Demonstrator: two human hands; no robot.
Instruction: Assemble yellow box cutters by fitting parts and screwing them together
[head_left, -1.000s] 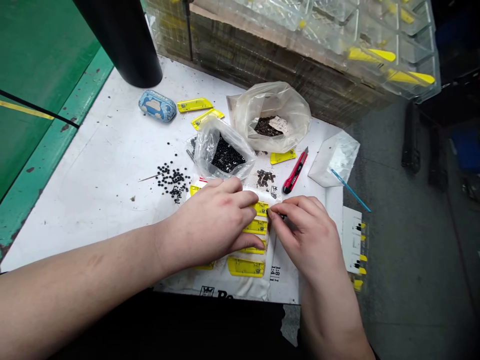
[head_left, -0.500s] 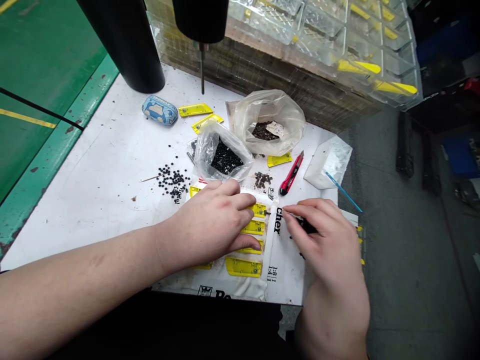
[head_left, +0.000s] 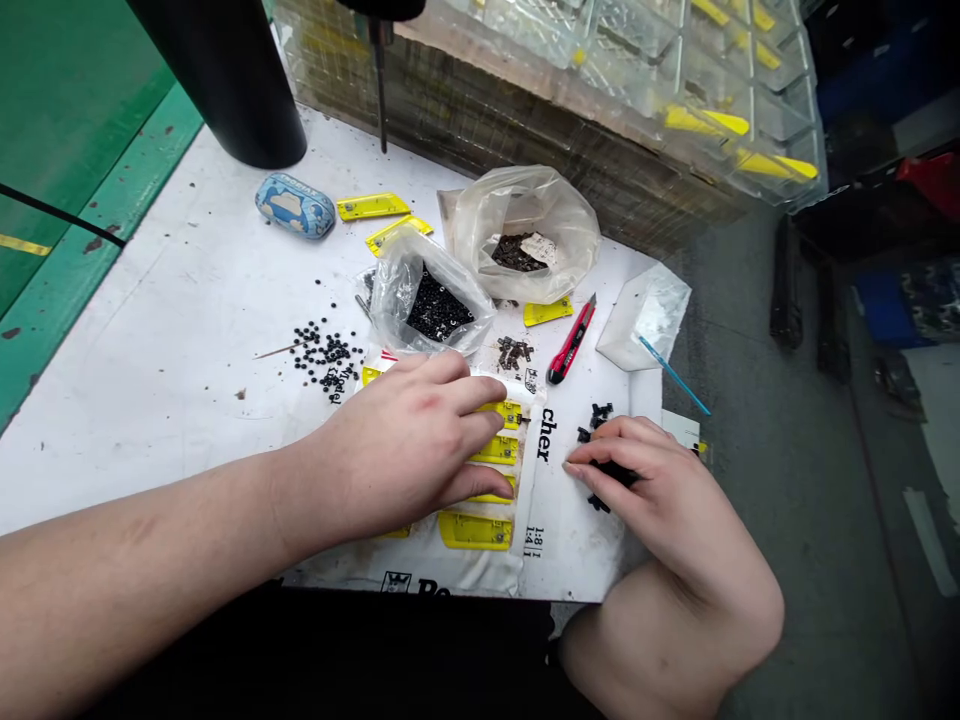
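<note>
The left hand (head_left: 405,440), fingers spread flat, presses a white paper strip (head_left: 510,390) over yellow plastic tags (head_left: 476,532) near the white worktop's (head_left: 150,350) front edge; the curled right hand (head_left: 637,480) seems to pinch small black plastic parts (head_left: 613,472).

Blue tin (head_left: 295,205) sits near the black post (head_left: 217,85) on the white table (head_left: 150,330), loose black beads (head_left: 326,355) mid-table. Two poly bags (head_left: 559,225) of dark parts sit side by side, red utility knife (head_left: 571,340) just below the right one, white packet (head_left: 645,318) and blue stick (head_left: 673,375) further right. Plastic bins (head_left: 637,60) line the back edge; green surface (head_left: 75,120) left of the table.
</note>
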